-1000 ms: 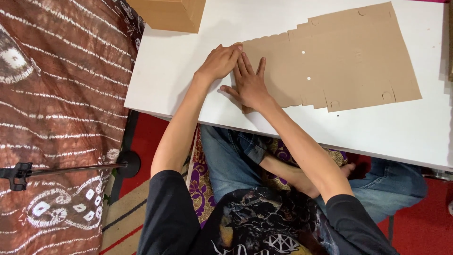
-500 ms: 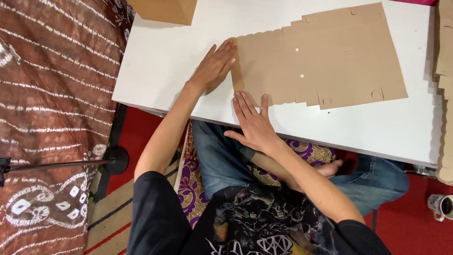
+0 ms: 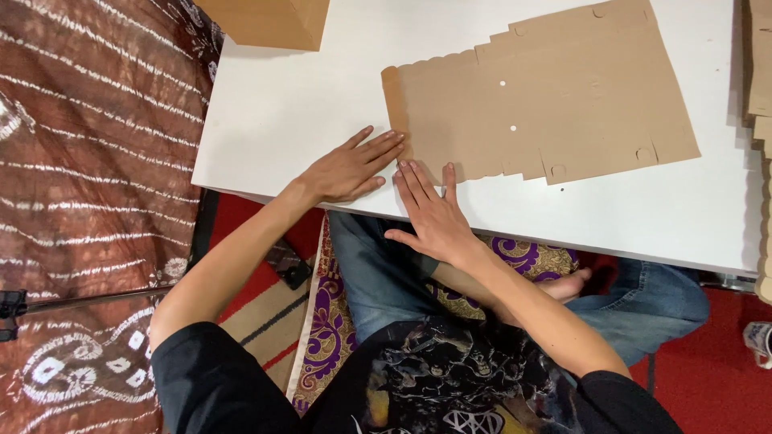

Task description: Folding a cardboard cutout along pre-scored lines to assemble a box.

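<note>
Both hands lie flat, fingers spread, holding nothing: left hand (image 3: 347,170) and right hand (image 3: 434,213) touch the near-left edge of a scalloped brown die-cut cardboard sheet (image 3: 547,96) on a white table (image 3: 281,112).

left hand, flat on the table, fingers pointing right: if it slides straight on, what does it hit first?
The left hand would likely first meet the near left corner of the flat cardboard sheet; its fingertips are almost at that edge. The right hand lies just beside that line, so a slight brush is possible.
</note>
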